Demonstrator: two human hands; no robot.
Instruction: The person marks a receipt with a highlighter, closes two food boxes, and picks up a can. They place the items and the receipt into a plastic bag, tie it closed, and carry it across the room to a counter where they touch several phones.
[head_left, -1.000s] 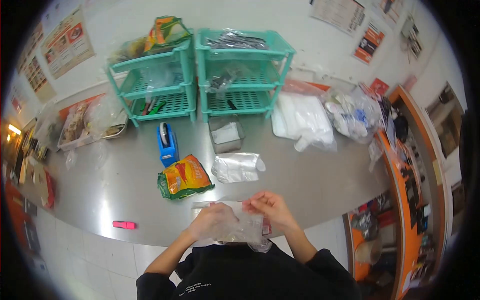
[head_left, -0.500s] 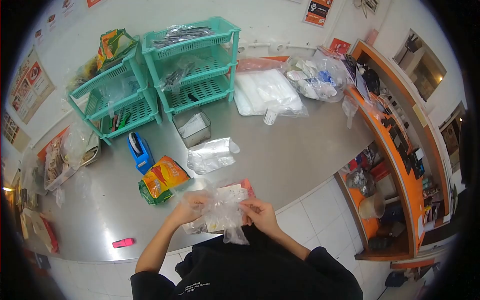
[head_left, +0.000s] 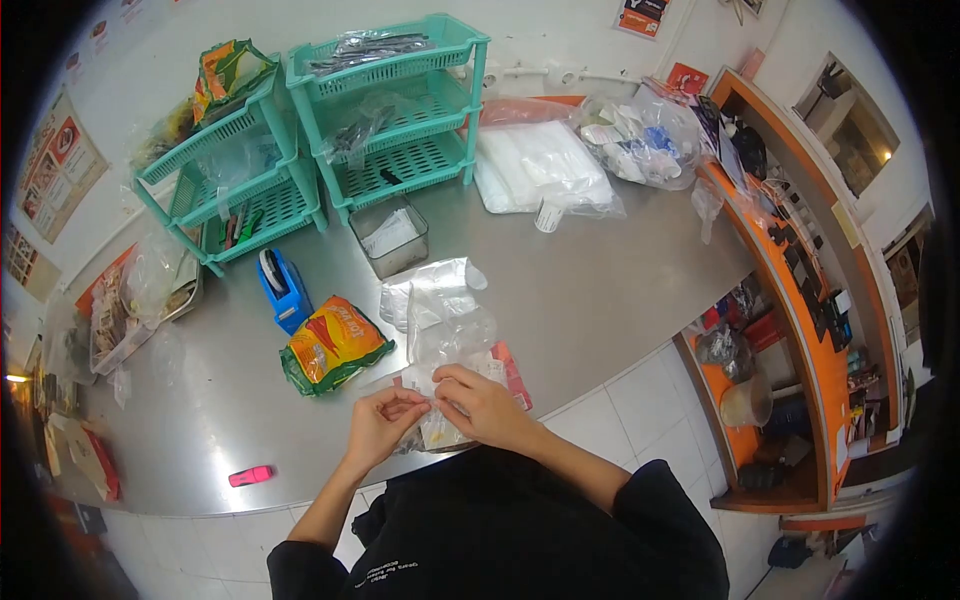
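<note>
No lettering on the snack bag (head_left: 335, 345) reads clearly.

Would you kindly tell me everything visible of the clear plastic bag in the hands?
The clear plastic bag is thin, see-through and crumpled, with glossy creases. It stands up from the left hand and right hand, which pinch its lower edge together, over the near edge of the steel counter. Its contents cannot be made out.

Left hand (head_left: 383, 425) and right hand (head_left: 487, 407) meet close before the chest, fingertips pinched, thumbs nearly touching each other. Both bare forearms angle inward from bent elbows.
</note>
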